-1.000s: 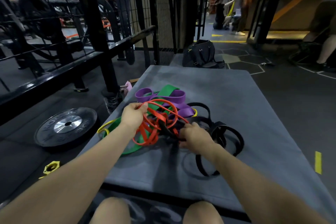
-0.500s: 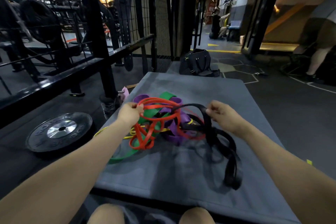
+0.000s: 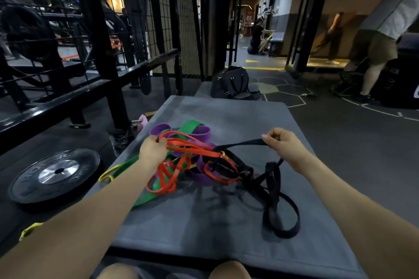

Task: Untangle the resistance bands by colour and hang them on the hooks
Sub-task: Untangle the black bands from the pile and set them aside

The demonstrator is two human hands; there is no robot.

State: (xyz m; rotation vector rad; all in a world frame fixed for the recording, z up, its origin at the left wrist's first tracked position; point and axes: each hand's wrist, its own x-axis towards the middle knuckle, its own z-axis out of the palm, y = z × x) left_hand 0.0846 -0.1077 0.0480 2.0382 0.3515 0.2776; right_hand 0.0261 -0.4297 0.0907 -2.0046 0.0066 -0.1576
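A tangle of resistance bands lies on a grey mat (image 3: 226, 222). My left hand (image 3: 152, 150) pinches the red band (image 3: 192, 148) at the pile's left side. My right hand (image 3: 281, 144) grips a black band (image 3: 240, 142) and holds it lifted to the right, its loops (image 3: 281, 217) trailing down onto the mat. Purple bands (image 3: 201, 131), a green band (image 3: 190, 125) and a thin yellow band (image 3: 108, 171) are wound through the pile. No hooks can be made out.
A weight plate (image 3: 56, 173) lies on the floor to the left, below a black rack (image 3: 106, 63) with a wire grid. A black bag (image 3: 233, 84) sits beyond the mat. A person (image 3: 381, 41) stands far right; others are farther back.
My right hand took hold of the black band at the pile's centre, lifted it and pulled it out to the right. My left hand stayed on the red band.
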